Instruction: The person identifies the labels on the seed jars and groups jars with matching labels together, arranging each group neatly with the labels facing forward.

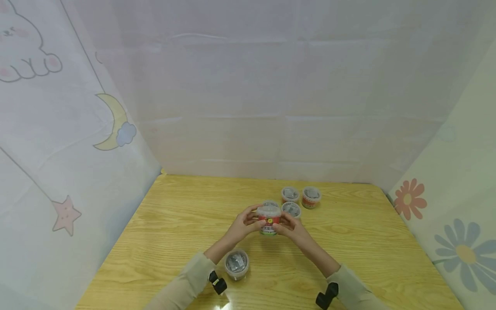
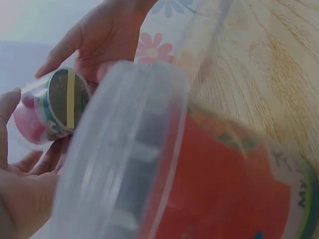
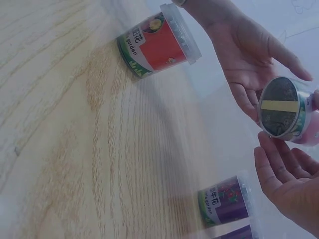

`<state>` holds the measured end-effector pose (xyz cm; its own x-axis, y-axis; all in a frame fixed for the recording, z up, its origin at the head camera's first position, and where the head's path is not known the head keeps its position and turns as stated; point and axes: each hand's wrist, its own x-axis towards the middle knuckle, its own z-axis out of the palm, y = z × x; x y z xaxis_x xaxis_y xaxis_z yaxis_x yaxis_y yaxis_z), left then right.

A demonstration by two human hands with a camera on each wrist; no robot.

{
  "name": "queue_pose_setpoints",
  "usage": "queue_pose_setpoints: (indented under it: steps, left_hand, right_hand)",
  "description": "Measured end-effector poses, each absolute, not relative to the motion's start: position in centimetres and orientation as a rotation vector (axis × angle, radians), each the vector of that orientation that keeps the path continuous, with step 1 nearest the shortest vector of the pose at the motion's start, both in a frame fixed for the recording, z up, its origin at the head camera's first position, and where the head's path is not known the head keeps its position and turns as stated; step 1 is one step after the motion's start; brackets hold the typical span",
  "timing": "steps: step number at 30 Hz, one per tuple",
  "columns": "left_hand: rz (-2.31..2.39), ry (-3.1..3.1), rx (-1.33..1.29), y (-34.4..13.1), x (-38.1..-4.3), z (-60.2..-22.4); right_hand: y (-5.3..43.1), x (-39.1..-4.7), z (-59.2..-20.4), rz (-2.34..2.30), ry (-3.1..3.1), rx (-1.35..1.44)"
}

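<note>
Both hands hold a small lidded plastic tub [image 1: 269, 220] between them, above the wooden table. My left hand [image 1: 241, 228] grips its left side and my right hand [image 1: 295, 234] its right, with both thumbs on the front label. That label is red with white lettering, and the lid is clear. In the right wrist view the held tub's dark bottom [image 3: 279, 112] shows, crossed by a pale yellow strip. Another tub [image 1: 237, 264], with a red label in the wrist views, stands on the table beside my left forearm. It fills much of the left wrist view.
Behind the held tub stand several more lidded tubs, among them a front one [image 1: 292, 210], a back one [image 1: 289, 194] and a right one [image 1: 311, 197]. Purple labels show on a far tub [image 3: 227, 201]. Printed cloth walls [image 1: 255, 86] enclose the wooden table [image 1: 174, 224].
</note>
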<state>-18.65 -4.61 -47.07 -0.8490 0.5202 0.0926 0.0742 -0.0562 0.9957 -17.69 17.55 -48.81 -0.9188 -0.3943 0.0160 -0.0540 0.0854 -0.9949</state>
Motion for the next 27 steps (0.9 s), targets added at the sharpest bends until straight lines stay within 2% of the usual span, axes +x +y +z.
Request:
queue_pose_setpoints:
  steps: [6,14,22,27]
  left_hand:
    - [1.983,1.836,0.627,-4.9,-19.9,-49.1]
    - [1.997,1.846,0.602,-5.0,-20.3,-49.6]
    - [1.987,1.829,0.598,-5.2,-20.4,-49.7]
    - [1.974,1.837,0.58,-5.2,-19.6,-48.1]
  right_hand:
    - [18.1,-18.0,-49.2,-1.906,2.037,-0.493]
    - [18.1,-18.2,-49.4,-1.908,2.014,-0.533]
    - [18.2,-18.3,-49.6,-1.92,2.011,-0.468]
    - [18.2,-18.3,-49.6,-1.924,2.035,-0.44]
